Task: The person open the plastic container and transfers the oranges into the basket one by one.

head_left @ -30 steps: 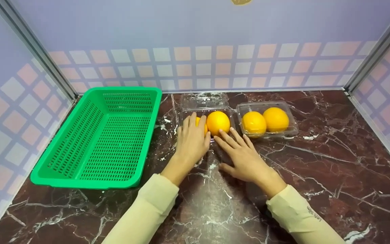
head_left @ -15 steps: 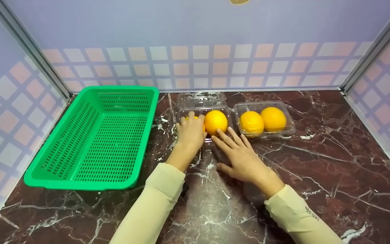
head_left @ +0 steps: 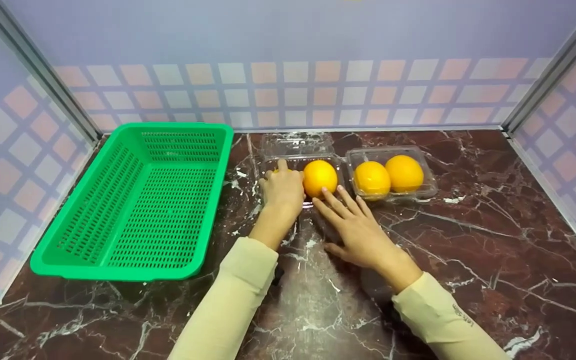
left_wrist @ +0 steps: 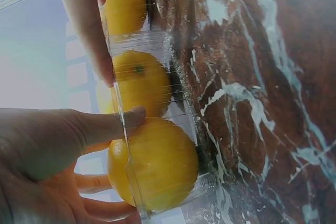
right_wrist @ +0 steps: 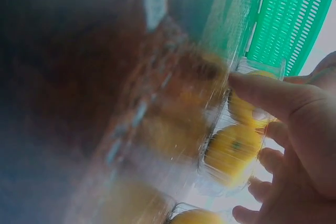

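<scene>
Dial centred on the opened clear plastic clamshell (head_left: pixel 308 204), noon toward the back wall. Clamshell: one, on dark marbled counter (head_left: pixel 468 265), its lid (head_left: pixel 297 145) folded back at twelve o'clock. Left orange (left_wrist: pixel 163 166): inside, on the nine o'clock side, grasped by the left hand (head_left: pixel 284 192), thumb on the near face. Right orange (head_left: pixel 320 179): inside, three o'clock side. Right hand (head_left: pixel 358 232): five o'clock, fingers spread, gripping nothing, fingertips at the near rim. Second clamshell (head_left: pixel 427 192): farther out at three o'clock, apparently lidded, two oranges within. Green perforated basket (head_left: pixel 123 273): one, nine o'clock. Step in hand, as I judge it: handling the left orange, whether settling it or lifting it I cannot tell. If settling, the next move calls for loosened left fingers, then the lid; if lifting, a straight raise, the right hand steadying the rim.
</scene>
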`<control>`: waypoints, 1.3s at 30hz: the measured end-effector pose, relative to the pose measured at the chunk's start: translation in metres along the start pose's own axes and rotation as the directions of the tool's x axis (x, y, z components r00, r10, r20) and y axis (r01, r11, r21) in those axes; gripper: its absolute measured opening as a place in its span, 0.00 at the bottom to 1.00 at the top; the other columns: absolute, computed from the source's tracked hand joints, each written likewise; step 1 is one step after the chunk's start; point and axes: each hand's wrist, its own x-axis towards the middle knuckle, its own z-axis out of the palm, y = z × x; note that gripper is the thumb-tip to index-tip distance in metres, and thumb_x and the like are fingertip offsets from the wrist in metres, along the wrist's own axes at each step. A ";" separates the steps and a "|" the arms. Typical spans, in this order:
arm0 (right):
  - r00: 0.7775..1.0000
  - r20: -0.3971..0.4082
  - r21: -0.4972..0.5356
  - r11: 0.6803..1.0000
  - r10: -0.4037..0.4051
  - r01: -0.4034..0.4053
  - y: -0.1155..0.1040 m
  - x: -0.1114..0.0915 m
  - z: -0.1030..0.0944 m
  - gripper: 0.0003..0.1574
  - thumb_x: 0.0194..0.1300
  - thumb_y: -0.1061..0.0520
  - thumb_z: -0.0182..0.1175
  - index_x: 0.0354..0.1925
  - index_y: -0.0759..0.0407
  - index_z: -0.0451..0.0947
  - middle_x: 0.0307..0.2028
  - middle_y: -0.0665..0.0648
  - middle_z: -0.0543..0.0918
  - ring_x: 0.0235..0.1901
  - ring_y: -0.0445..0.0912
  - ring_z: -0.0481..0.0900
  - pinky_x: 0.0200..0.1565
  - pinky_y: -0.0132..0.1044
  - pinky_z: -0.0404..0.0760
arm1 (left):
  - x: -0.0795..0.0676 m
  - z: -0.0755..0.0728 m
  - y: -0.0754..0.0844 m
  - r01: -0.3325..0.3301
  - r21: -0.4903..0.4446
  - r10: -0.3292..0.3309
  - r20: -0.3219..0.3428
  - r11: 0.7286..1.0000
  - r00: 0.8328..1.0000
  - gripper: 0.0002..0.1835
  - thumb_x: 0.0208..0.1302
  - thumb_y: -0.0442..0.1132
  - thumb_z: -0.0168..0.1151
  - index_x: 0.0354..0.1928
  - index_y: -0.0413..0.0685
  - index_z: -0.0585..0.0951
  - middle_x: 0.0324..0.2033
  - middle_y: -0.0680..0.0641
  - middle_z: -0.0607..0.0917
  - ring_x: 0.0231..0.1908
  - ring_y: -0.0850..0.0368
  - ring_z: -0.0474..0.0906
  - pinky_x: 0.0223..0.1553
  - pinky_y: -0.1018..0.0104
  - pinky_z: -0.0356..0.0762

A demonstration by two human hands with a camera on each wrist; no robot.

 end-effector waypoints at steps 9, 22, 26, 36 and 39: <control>1.000 0.003 -0.010 1.000 0.006 -0.006 0.002 0.000 -0.001 0.62 0.60 0.49 0.79 0.83 0.56 0.58 0.84 0.67 0.49 0.83 0.64 0.46 0.80 0.67 0.47 | 0.002 -0.003 0.002 0.022 -0.037 -0.022 -0.002 0.999 1.000 0.21 0.67 0.46 0.75 0.59 0.49 0.88 0.62 0.37 0.78 0.58 0.31 0.81 0.60 0.39 0.81; 1.000 -0.020 -0.039 0.999 -0.013 0.012 0.003 0.000 0.000 0.62 0.58 0.50 0.80 0.82 0.57 0.60 0.83 0.68 0.54 0.82 0.66 0.50 0.79 0.68 0.51 | 0.000 -0.002 0.001 0.013 -0.032 -0.013 -0.004 0.999 1.000 0.21 0.71 0.44 0.70 0.65 0.54 0.85 0.65 0.37 0.75 0.63 0.33 0.76 0.62 0.36 0.78; 1.000 -0.026 -0.035 0.999 -0.017 0.016 0.003 0.000 0.000 0.62 0.57 0.51 0.80 0.82 0.57 0.60 0.82 0.68 0.55 0.82 0.67 0.51 0.79 0.67 0.51 | 0.002 -0.002 0.003 0.031 -0.023 -0.031 0.003 0.999 1.000 0.23 0.72 0.45 0.70 0.66 0.55 0.83 0.67 0.37 0.75 0.64 0.32 0.75 0.63 0.37 0.77; 1.000 -0.018 -0.036 0.999 -0.005 0.004 0.003 0.000 -0.001 0.62 0.58 0.51 0.80 0.82 0.56 0.60 0.82 0.68 0.55 0.82 0.66 0.49 0.79 0.67 0.51 | 0.009 -0.003 0.003 0.059 -0.027 -0.058 0.037 0.998 0.998 0.29 0.64 0.47 0.77 0.67 0.55 0.82 0.64 0.33 0.78 0.64 0.33 0.75 0.66 0.40 0.76; 1.000 -0.011 -0.027 1.000 -0.002 0.002 0.001 0.000 0.000 0.61 0.59 0.50 0.80 0.82 0.56 0.60 0.83 0.67 0.54 0.82 0.66 0.48 0.79 0.67 0.51 | 0.007 -0.005 -0.001 0.047 -0.036 -0.046 0.025 0.998 0.999 0.28 0.63 0.46 0.77 0.65 0.54 0.83 0.64 0.33 0.79 0.64 0.33 0.75 0.66 0.39 0.76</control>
